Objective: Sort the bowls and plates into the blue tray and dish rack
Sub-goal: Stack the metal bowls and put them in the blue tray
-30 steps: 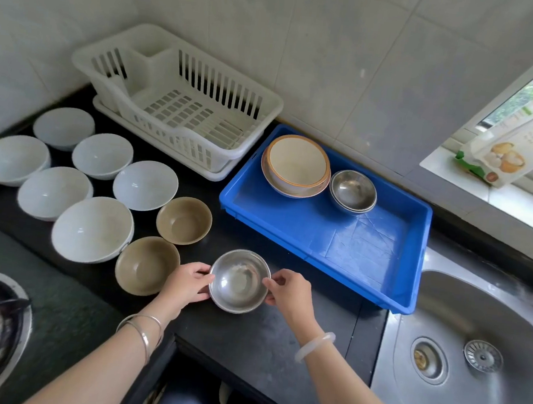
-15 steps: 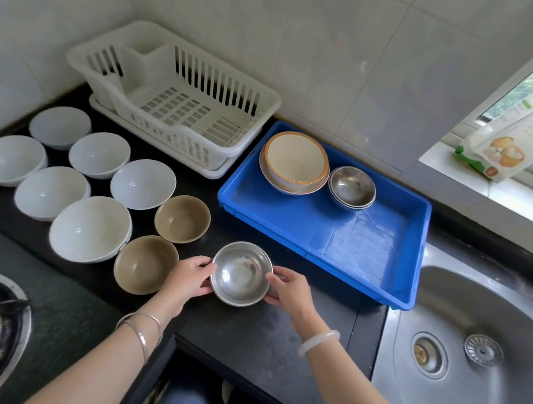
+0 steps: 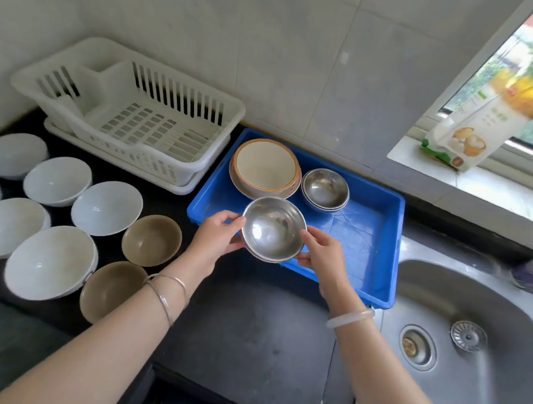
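Steel bowl (image 3: 273, 229) pinched at rim by left hand (image 3: 219, 233) and right hand (image 3: 324, 254), grip firm, held above blue tray (image 3: 367, 232) near edge. In tray: cream stack (image 3: 265, 167), steel stack (image 3: 325, 188). Left of tray: nothing seen in dish rack (image 3: 129, 115); white bowls (image 3: 106, 206) and brown bowls (image 3: 151, 239) unsorted on surface. Judged early stage; most left.

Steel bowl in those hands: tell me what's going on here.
A person holds a steel bowl by its rim, left hand and right hand on either side, above the blue tray's near edge. In the tray sit a cream bowl on a plate and stacked steel bowls. White bowls and two brown bowls wait on the counter; the rack holds no dishes that show.
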### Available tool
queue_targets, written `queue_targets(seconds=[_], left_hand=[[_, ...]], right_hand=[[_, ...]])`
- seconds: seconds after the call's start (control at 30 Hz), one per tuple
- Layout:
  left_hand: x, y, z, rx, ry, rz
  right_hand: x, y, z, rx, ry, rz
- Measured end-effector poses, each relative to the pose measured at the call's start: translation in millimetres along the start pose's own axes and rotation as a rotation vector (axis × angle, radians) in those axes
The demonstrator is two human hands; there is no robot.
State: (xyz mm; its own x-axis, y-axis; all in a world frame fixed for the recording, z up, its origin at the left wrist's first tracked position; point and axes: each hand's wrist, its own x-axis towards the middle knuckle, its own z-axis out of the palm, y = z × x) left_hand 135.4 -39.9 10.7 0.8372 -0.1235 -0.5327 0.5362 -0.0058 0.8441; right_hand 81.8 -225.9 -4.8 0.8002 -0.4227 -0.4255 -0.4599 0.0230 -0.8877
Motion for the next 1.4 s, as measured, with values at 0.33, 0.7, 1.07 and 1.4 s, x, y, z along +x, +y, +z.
queue_targets(seconds=[0.33,0.7,1.07,1.4], left_hand=[[58.9,32.2,103.9,-0.089,-0.125,0.002],[129.9,34.4,167.4,0.109,-0.01,0.044],[144.6,21.7,184.1,0.535,0.074,0.214],[145.4,12.1,186.4,0.712,0.087,0.217]], right_hand=[[75.8,-26.4,-64.7,0.004,0.204,-0.025],[149.6,-27.3,-87.9,-0.008,0.227,0.03],[179.0,-17.1,-79.0,-0.129,0.244,-0.005],[175.3,-11.1,-69.1,-0.324,0.269,-0.11]])
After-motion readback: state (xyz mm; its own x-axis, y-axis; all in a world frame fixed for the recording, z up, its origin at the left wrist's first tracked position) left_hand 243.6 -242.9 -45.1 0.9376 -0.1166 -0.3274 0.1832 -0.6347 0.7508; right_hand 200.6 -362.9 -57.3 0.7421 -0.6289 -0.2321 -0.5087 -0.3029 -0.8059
